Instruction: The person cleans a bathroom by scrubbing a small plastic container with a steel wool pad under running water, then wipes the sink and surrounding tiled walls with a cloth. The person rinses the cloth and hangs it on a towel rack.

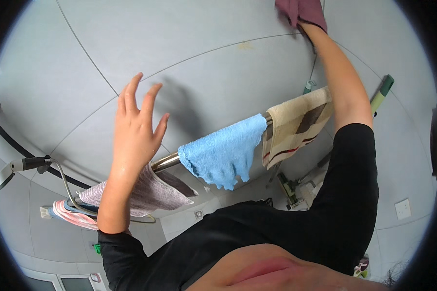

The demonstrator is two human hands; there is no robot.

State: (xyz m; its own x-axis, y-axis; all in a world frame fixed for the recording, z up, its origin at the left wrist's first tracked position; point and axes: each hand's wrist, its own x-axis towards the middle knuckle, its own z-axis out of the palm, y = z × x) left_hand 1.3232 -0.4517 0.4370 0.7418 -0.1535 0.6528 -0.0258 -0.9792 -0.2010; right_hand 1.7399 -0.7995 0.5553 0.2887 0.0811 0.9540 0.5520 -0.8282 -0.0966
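My right hand [306,25] reaches up to the grey tiled wall [218,77] at the top right and holds a maroon cloth [303,10]. The cloth covers most of its fingers. Raised on the left, my left hand [137,119] holds nothing, its fingers spread and slightly bent in front of the wall. Small drops show on its skin. Below it runs a metal towel bar [165,162]. A light blue cloth [223,150] hangs there between my arms, and a beige and brown checked towel [296,123] hangs near my right arm.
Beside my left forearm are a pinkish-grey towel [155,191], a striped towel [70,216] and a shower head [9,172] with a hose. A green-handled tool [383,92] leans at the right. A wall socket [403,209] sits lower right. A yellowish spot [245,46] marks the wall.
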